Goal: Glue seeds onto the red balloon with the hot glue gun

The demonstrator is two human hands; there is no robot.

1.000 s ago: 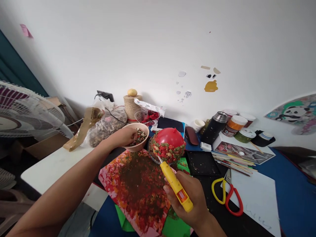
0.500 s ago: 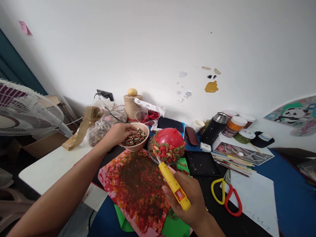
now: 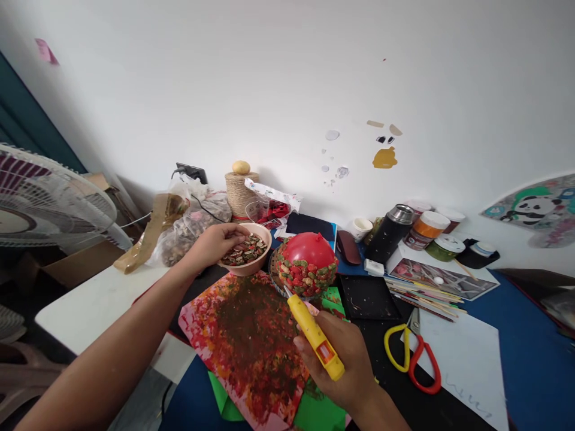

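My right hand point(image 3: 345, 359) is closed around a yellow glue gun point(image 3: 314, 335), whose tip points at the lower side of a red balloon point(image 3: 308, 248). The balloon's lower half is covered with red and green seeds. My left hand point(image 3: 215, 242) rests at the rim of a tan bowl point(image 3: 265, 257) filled with coloured seeds, fingers curled together over them. Whether a seed is between the fingertips is too small to see. A paint-stained sheet point(image 3: 251, 341) lies under both arms.
Red and yellow scissors point(image 3: 415, 353) lie on white paper at the right, beside pencils, a black tray point(image 3: 368, 296), paint jars and a black flask point(image 3: 389, 233). A twine spool point(image 3: 240, 191) and plastic bags stand behind the bowl. A fan point(image 3: 49, 197) is at the left.
My left hand drew back from inside the bowl to its near rim. The right hand and glue gun shifted slightly left, and the tip stays by the balloon.
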